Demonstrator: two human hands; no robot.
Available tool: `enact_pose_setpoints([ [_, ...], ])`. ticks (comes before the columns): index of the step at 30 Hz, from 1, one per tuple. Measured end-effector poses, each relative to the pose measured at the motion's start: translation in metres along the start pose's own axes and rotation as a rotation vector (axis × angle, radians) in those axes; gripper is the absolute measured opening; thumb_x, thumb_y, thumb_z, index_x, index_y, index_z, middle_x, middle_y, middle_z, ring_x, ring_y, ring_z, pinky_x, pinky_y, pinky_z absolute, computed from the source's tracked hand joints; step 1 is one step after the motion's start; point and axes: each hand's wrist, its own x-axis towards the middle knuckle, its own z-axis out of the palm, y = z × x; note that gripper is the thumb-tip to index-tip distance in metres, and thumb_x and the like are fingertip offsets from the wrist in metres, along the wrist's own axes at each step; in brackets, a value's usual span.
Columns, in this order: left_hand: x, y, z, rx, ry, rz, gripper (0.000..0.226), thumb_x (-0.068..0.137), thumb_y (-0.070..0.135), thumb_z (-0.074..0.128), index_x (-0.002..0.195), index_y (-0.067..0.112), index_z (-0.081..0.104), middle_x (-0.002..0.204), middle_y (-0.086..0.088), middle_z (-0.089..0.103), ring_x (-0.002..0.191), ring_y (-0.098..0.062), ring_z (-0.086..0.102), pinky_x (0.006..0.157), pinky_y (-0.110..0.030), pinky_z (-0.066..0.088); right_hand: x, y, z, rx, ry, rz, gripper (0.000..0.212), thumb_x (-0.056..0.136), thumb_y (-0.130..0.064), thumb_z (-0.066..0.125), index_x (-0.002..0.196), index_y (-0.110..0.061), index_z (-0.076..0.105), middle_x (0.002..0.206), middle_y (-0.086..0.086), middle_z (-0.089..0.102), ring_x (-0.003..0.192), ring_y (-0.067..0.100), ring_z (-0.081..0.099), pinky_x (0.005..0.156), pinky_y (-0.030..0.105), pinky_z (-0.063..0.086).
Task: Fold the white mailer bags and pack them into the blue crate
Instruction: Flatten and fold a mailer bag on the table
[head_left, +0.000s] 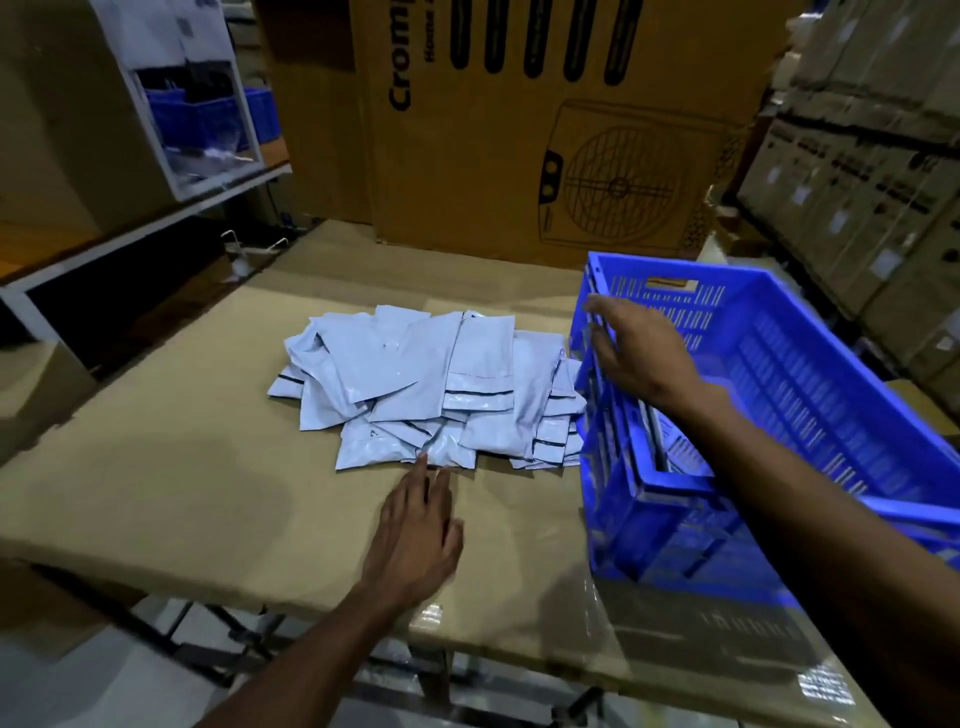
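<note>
On the cardboard-covered table (156, 467), white mailer bags (431, 389) lay heaped at centre. At six o'clock the left hand (415, 540), fingers straight, touched the nearest bag, likely to draw it out. At three o'clock the right hand (639, 353), fingers spread, steadied the tilted blue crate (810, 395).

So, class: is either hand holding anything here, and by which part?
Neither holds anything. The left hand lies flat, fingertips touching the mailer bags; the right hand hovers open over the blue crate rim.

table (156, 488): cardboard-covered | on it: heap of white mailer bags (426, 384), tilted blue crate (779, 415) just beside
</note>
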Motion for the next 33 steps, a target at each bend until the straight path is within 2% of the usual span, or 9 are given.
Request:
enact_pose_setpoints([
  [7, -0.004, -0.055, -0.009, 0.081, -0.006, -0.008, 0.062, 0.096, 0.053, 0.039, 0.147, 0.017, 0.044, 0.167, -0.019, 0.008, 0.142, -0.038, 0.033, 0.108, -0.050, 0.037, 0.029, -0.082, 0.045, 0.036, -0.235, -0.063, 0.037, 0.098, -0.024, 0.049, 0.132, -0.014, 0.058, 0.130, 0.014, 0.063, 0.117, 0.037, 0.057, 0.089, 0.042, 0.047],
  [13, -0.009, -0.085, -0.020, 0.195, -0.016, -0.097, 0.060, 0.094, 0.055, 0.035, 0.143, 0.022, 0.047, 0.166, -0.018, 0.014, 0.141, -0.038, 0.033, 0.110, -0.053, 0.027, 0.010, -0.122, 0.131, -0.043, -0.470, -0.115, 0.035, 0.093, -0.021, 0.050, 0.127, -0.017, 0.057, 0.131, 0.008, 0.060, 0.118, 0.033, 0.056, 0.086, 0.040, 0.050],
  [17, -0.005, -0.081, -0.018, 0.188, -0.005, -0.109, 0.060, 0.090, 0.054, 0.038, 0.139, 0.022, 0.053, 0.163, -0.016, 0.028, 0.140, -0.037, 0.037, 0.110, -0.055, 0.028, -0.005, -0.108, 0.176, -0.149, -0.403, -0.197, 0.047, 0.074, -0.004, 0.063, 0.121, -0.007, 0.061, 0.141, 0.020, 0.052, 0.119, 0.039, 0.056, 0.083, 0.045, 0.051],
  [21, -0.005, -0.079, -0.023, 0.163, -0.002, -0.119, 0.060, 0.089, 0.054, 0.038, 0.139, 0.023, 0.051, 0.164, -0.013, 0.026, 0.143, -0.033, 0.032, 0.112, -0.054, 0.025, 0.003, -0.096, 0.200, -0.134, -0.387, -0.238, 0.055, 0.063, -0.003, 0.072, 0.118, -0.010, 0.065, 0.139, 0.020, 0.055, 0.123, 0.043, 0.055, 0.082, 0.048, 0.053],
  [23, -0.005, -0.078, -0.024, 0.157, -0.007, -0.124, 0.062, 0.089, 0.054, 0.036, 0.142, 0.024, 0.049, 0.165, -0.012, 0.022, 0.145, -0.032, 0.029, 0.114, -0.054, 0.023, 0.008, -0.095, 0.203, -0.132, -0.384, -0.259, 0.042, 0.068, -0.006, 0.071, 0.109, -0.013, 0.069, 0.135, 0.015, 0.059, 0.119, 0.041, 0.058, 0.075, 0.044, 0.053],
  [26, -0.005, -0.077, -0.027, 0.142, -0.004, -0.123, 0.065, 0.089, 0.055, 0.036, 0.144, 0.022, 0.047, 0.166, -0.012, 0.020, 0.145, -0.032, 0.029, 0.114, -0.053, 0.023, 0.012, -0.099, 0.201, -0.086, -0.293, -0.278, 0.011, 0.074, -0.008, 0.071, 0.083, -0.013, 0.070, 0.114, 0.010, 0.069, 0.105, 0.041, 0.063, 0.064, 0.039, 0.050],
  [29, -0.006, -0.078, -0.028, 0.090, 0.076, -0.135, 0.078, 0.089, 0.053, 0.047, 0.156, 0.018, 0.027, 0.166, -0.016, 0.014, 0.140, -0.034, 0.034, 0.112, -0.052, 0.032, 0.003, -0.111, 0.194, -0.053, -0.134, -0.308, 0.004, 0.078, -0.014, 0.069, 0.080, -0.016, 0.072, 0.118, 0.003, 0.070, 0.117, 0.035, 0.061, 0.083, 0.044, 0.051],
  [31, -0.007, -0.077, -0.030, 0.029, 0.175, -0.149, 0.092, 0.090, 0.047, 0.057, 0.161, 0.017, 0.008, 0.167, -0.017, 0.005, 0.140, -0.037, 0.033, 0.112, -0.051, 0.035, -0.016, -0.129, 0.187, -0.055, -0.058, -0.346, 0.009, 0.083, -0.020, 0.062, 0.082, -0.018, 0.071, 0.127, 0.002, 0.067, 0.127, 0.031, 0.055, 0.099, 0.052, 0.042],
  [33, -0.008, -0.074, -0.034, 0.004, 0.255, -0.145, 0.096, 0.090, 0.042, 0.063, 0.162, 0.018, 0.003, 0.168, -0.015, 0.000, 0.144, -0.038, 0.030, 0.113, -0.050, 0.035, -0.045, -0.152, 0.180, -0.031, -0.012, -0.399, 0.012, 0.086, -0.023, 0.058, 0.084, -0.018, 0.069, 0.130, 0.002, 0.065, 0.132, 0.029, 0.051, 0.106, 0.059, 0.033],
])
